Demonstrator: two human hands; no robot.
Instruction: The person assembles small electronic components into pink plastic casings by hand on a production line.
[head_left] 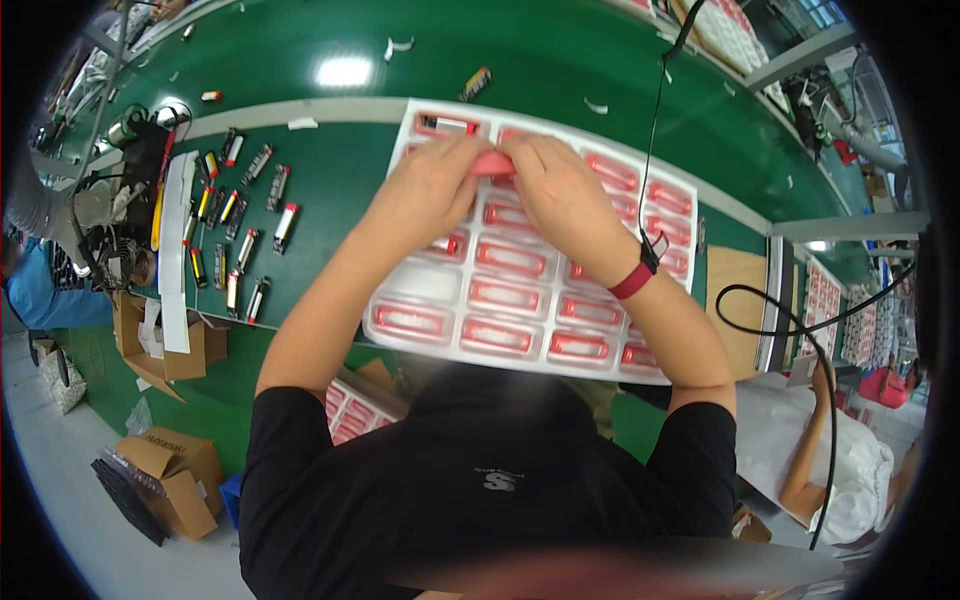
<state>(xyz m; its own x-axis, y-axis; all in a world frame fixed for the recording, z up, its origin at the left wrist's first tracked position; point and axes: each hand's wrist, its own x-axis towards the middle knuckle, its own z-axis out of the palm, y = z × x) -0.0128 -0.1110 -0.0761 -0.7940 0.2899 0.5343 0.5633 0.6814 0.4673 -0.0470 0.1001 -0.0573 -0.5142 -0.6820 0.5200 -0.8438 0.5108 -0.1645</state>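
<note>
Near the far edge of a white moulded tray (425, 280), my two hands come together over a red plastic piece (491, 164). My left hand (425, 185) pinches its left end, and my right hand (562, 200) grips the right end; fingers cover much of it. Rows of red, slim, frame-like cases (508, 294) lie in the tray's compartments. At the tray's far left corner, one case holds a small battery-like cylinder (447, 125). A dark red strap (637, 278) circles my right wrist.
Several battery-like cylinders (285, 228) lie scattered left of the tray, beside a white strip (176, 255). A black cable (652, 120) hangs near my right wrist. Cardboard boxes (180, 475) stand at lower left. Another person's arm (808, 460) is at right.
</note>
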